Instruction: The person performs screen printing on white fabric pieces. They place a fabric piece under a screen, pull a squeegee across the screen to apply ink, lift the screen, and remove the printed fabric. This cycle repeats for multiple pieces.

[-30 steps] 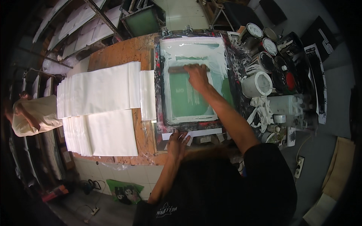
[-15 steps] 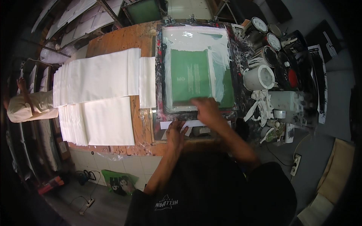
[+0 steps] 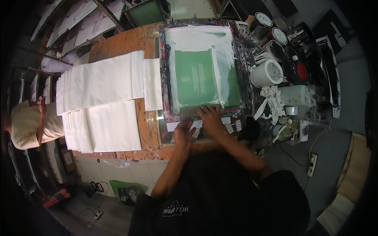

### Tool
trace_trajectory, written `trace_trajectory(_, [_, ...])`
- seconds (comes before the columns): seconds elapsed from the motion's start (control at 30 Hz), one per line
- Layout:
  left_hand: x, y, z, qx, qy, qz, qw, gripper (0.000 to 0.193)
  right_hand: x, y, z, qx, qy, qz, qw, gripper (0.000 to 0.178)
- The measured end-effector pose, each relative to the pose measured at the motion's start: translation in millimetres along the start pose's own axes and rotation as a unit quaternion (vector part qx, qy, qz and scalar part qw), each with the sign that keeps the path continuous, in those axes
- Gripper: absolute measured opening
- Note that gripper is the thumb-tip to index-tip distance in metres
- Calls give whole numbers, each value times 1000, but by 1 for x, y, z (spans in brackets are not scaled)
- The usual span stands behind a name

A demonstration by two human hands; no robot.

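A screen-printing frame [image 3: 167, 70] lies on the wooden table, its green mesh [image 3: 193, 78] bearing pale lettering, with white ink [image 3: 197, 37] smeared over its far end and right part. My right hand [image 3: 210, 118] is closed on a squeegee [image 3: 190, 111] at the mesh's near end; the hand covers part of the tool. Just to its left, my left hand [image 3: 183, 134] has its fingers bent against the frame's near edge, over a white strip [image 3: 172, 126]. Its fingertips are partly hidden.
Stacked white fabric pieces [image 3: 106, 80] cover the table [image 3: 118, 39] on the left. Ink cans [image 3: 273, 51], a white tub [image 3: 267, 73] and crumpled white rags [image 3: 269, 100] crowd the right side. Another person [image 3: 37, 124] stands at the far left by shelves.
My right hand has drawn the squeegee slightly nearer, to the frame's near end. My left hand stays at the near edge. The view has shifted a little, and the other person's arm has moved.
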State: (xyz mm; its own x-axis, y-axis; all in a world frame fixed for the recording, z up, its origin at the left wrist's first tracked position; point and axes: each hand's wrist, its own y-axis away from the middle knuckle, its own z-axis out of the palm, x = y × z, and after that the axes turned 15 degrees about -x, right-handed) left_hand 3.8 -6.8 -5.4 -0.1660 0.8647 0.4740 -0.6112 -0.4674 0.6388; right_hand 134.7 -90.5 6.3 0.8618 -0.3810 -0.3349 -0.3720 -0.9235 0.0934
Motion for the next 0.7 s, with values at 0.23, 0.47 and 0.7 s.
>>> trace_trajectory(0.23, [-6,0,-3,33,18,13,999,14,21,-64,1,60,39,-5,997,42])
trace_trajectory(0.47, [-3,1,8,47,21,25,998,13,81,-194,-25,61,30,27,997,41])
trace_trajectory(0.7, [-15,-5,-11,45,58,36,997,14,140,-293,-111,-111,-83,45,989,40])
